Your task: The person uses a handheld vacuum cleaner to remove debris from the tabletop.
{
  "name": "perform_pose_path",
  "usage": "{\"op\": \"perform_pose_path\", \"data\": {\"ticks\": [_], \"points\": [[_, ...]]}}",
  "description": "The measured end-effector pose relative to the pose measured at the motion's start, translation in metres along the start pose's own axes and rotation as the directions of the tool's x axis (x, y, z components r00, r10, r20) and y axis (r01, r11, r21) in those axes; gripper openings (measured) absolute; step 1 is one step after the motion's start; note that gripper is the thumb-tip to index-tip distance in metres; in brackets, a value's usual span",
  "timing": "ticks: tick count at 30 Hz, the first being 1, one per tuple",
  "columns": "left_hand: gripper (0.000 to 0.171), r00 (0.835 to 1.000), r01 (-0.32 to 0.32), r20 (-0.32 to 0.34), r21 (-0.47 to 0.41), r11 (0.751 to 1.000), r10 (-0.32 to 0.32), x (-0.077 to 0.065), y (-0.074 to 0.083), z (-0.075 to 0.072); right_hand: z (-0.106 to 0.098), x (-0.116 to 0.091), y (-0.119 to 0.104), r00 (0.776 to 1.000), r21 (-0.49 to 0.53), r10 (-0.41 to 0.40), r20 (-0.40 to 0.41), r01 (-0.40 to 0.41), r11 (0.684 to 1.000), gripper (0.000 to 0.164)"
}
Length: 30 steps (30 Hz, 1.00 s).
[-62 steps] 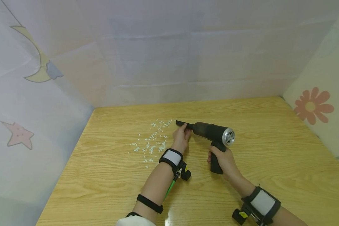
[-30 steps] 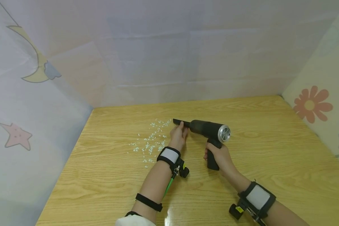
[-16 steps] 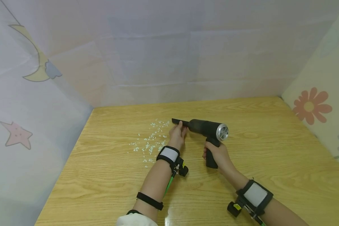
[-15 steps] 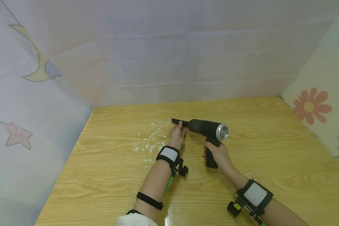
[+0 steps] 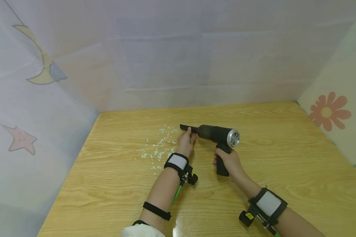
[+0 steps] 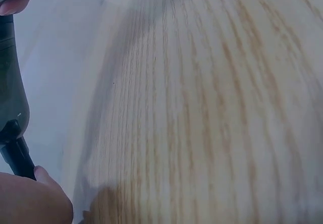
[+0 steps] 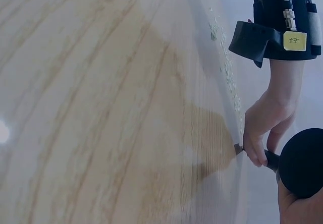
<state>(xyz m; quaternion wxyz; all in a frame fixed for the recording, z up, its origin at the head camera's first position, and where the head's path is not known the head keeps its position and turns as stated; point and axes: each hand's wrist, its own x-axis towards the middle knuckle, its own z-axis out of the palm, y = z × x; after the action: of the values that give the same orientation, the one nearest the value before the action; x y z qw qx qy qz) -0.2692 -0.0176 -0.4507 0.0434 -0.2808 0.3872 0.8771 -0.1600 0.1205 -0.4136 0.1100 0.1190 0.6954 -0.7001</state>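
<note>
A black handheld vacuum cleaner (image 5: 213,132) with a silver vented end lies across the middle of the head view, its narrow nozzle (image 5: 183,127) pointing left. My right hand (image 5: 230,162) grips its handle from the right. With thumb and fingers my left hand (image 5: 185,142) pinches the nozzle a little behind the tip; the right wrist view also shows this left hand (image 7: 270,120) on the nozzle. Many tiny white scraps (image 5: 160,156) are strewn over the wood-grain table left of the nozzle, whose tip is beside the upper ones. My left forearm hides part of the scattered patch.
The wood-grain table (image 5: 106,184) runs back to a pale cloth wall (image 5: 160,72). Printed cloth walls stand on both sides, with a moon and star at left and a red flower (image 5: 326,112) at right. Camera straps (image 5: 178,161) circle my wrists.
Over the last two seconds both hands and the vacuum cleaner have shifted slightly left and away from me, bringing the nozzle closer to the upper scraps. In the last half second they barely move.
</note>
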Motion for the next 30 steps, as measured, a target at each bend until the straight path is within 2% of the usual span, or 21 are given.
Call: {"op": "perform_pose_path", "data": {"ticks": [6, 9, 10, 12, 14, 15, 16, 18, 19, 22, 24, 27, 30], "points": [[0.037, 1.0, -0.018, -0.013, 0.009, 1.0, 0.018, -0.004, -0.001, 0.0, -0.002, 0.0, 0.0, 1.0, -0.004, 0.005, 0.011, -0.005, 1.0, 0.014], [0.037, 0.999, -0.038, -0.029, 0.013, 0.999, 0.039, 0.005, -0.007, 0.0, -0.004, -0.001, 0.0, 1.0, 0.001, 0.01, 0.021, -0.01, 1.0, 0.014], [0.036, 0.998, -0.063, -0.016, -0.003, 0.998, 0.063, 0.018, -0.015, -0.004, -0.005, -0.001, -0.001, 1.0, 0.002, 0.011, 0.026, -0.011, 1.0, 0.014], [0.039, 0.997, -0.071, 0.006, -0.031, 0.997, 0.071, 0.044, -0.028, -0.011, -0.006, -0.002, -0.001, 0.999, -0.003, 0.012, 0.033, -0.012, 1.0, 0.015], [0.04, 0.995, -0.096, 0.028, -0.049, 0.994, 0.097, 0.077, -0.046, -0.02, -0.008, -0.002, -0.001, 0.999, -0.011, 0.013, 0.039, -0.012, 1.0, 0.016], [0.041, 0.993, -0.11, 0.037, -0.055, 0.992, 0.112, 0.09, -0.052, -0.025, -0.008, -0.003, -0.002, 0.999, -0.017, 0.012, 0.042, -0.011, 1.0, 0.016], [0.042, 0.993, -0.11, 0.044, -0.067, 0.992, 0.113, 0.093, -0.055, -0.026, -0.009, -0.003, -0.002, 0.999, -0.019, 0.013, 0.044, -0.012, 1.0, 0.016], [0.041, 0.994, -0.103, 0.021, -0.048, 0.994, 0.104, 0.081, -0.049, -0.022, -0.01, -0.003, -0.002, 0.999, -0.027, 0.014, 0.049, -0.013, 1.0, 0.016], [0.039, 0.994, -0.104, 0.009, -0.04, 0.994, 0.105, 0.069, -0.044, -0.019, -0.01, -0.003, -0.002, 0.999, -0.029, 0.015, 0.051, -0.014, 0.999, 0.016], [0.038, 0.997, -0.078, -0.022, -0.026, 0.997, 0.077, 0.018, -0.02, -0.006, -0.01, -0.003, -0.002, 0.998, -0.032, 0.017, 0.058, -0.015, 0.999, 0.015], [0.039, 0.997, -0.078, -0.028, -0.015, 0.997, 0.077, -0.004, -0.009, -0.002, -0.01, -0.003, -0.001, 0.998, -0.03, 0.018, 0.062, -0.016, 0.999, 0.015], [0.04, 0.998, -0.07, -0.009, -0.024, 0.997, 0.07, -0.026, 0.002, 0.0, -0.01, -0.003, -0.001, 0.998, -0.025, 0.019, 0.066, -0.017, 1.0, 0.016], [0.041, 0.998, -0.058, -0.003, -0.03, 0.998, 0.058, -0.038, 0.009, 0.001, -0.009, -0.003, -0.001, 0.997, -0.024, 0.023, 0.069, -0.021, 1.0, 0.017]]}}
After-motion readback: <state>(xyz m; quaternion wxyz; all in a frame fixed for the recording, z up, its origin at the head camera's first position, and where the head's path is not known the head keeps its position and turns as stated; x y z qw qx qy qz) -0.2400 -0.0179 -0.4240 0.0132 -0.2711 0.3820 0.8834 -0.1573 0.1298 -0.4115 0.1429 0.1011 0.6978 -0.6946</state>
